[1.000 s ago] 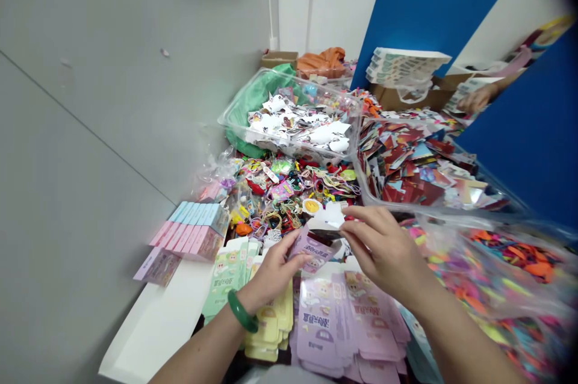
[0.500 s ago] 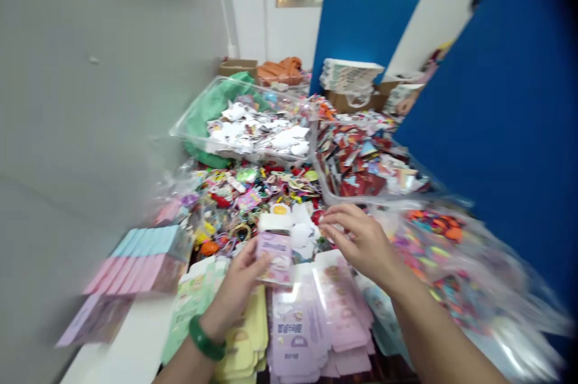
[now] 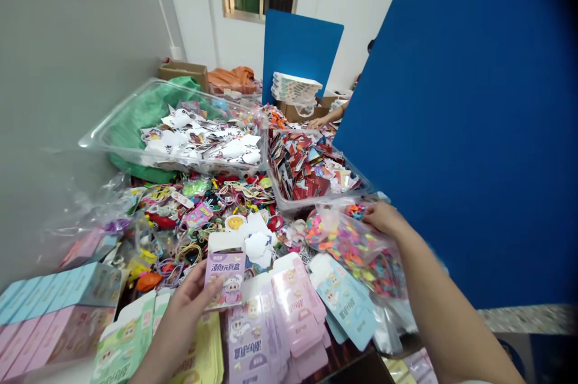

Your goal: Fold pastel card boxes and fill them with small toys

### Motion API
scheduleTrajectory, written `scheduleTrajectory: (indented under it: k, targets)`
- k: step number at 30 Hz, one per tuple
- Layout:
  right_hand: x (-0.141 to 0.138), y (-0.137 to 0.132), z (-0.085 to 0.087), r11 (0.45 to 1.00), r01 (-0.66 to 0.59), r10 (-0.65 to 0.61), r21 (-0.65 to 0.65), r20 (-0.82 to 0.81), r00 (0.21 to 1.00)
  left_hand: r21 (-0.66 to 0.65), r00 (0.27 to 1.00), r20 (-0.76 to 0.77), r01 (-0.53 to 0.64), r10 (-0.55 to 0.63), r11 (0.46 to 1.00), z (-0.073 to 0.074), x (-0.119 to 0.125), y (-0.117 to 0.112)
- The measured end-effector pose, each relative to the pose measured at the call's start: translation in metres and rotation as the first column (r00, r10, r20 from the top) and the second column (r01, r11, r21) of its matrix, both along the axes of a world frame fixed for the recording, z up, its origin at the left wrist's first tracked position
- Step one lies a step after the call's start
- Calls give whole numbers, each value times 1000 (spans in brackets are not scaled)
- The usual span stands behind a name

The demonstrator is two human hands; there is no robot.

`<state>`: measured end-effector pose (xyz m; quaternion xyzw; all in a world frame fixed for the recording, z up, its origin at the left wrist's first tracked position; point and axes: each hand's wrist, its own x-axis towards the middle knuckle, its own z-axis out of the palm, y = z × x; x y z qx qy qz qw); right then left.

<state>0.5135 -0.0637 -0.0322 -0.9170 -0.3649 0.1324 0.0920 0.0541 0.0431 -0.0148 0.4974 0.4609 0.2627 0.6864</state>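
Note:
My left hand (image 3: 180, 315) is closed on a small purple carton (image 3: 224, 275) with a cartoon figure on it, held upright with its white top flaps open. My right hand (image 3: 383, 218) has reached to the right and rests on a clear plastic bag of small colourful pieces (image 3: 350, 245), fingers curled at its top edge. Below the hands lie fanned stacks of flat cartons: purple and pink ones (image 3: 271, 318), blue ones (image 3: 347, 303), green and yellow ones (image 3: 135, 342).
A row of filled pink and blue boxes (image 3: 49, 312) stands at the left. Behind are a heap of hair ties and trinkets (image 3: 203, 209), a clear bin of white stickers (image 3: 180, 137), a bin of red cards (image 3: 311, 167). A blue divider (image 3: 460, 131) is on the right. Another person's hand (image 3: 323, 121) works far back.
My right hand left the purple carton and moved right onto the bag of colourful pieces. My left hand keeps the carton alone. The view swung to the right.

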Motion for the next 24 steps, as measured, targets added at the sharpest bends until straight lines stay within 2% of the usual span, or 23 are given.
scheduleTrajectory:
  k: [4, 9, 12, 18, 24]
  targets:
    - [9, 2, -3, 997, 24, -28, -76, -40, 999, 29, 1000, -6, 0, 0, 1000, 1, -1, -1]
    - [7, 14, -11, 996, -26, 20, -88, -72, 997, 42, 999, -48, 10, -8, 999, 5, 3, -2]
    - [10, 14, -10, 999, -12, 9, -37, -84, 996, 55, 998, -52, 21, -18, 998, 8, 3, -2]
    - [15, 9, -3, 986, 26, -7, 168, -111, 994, 56, 999, -43, -5, 7, 998, 6, -1, -2]
    - [-3, 26, -15, 980, 8, 17, 198, -126, 992, 57, 1000, -15, -6, 7, 998, 10, 9, -8]
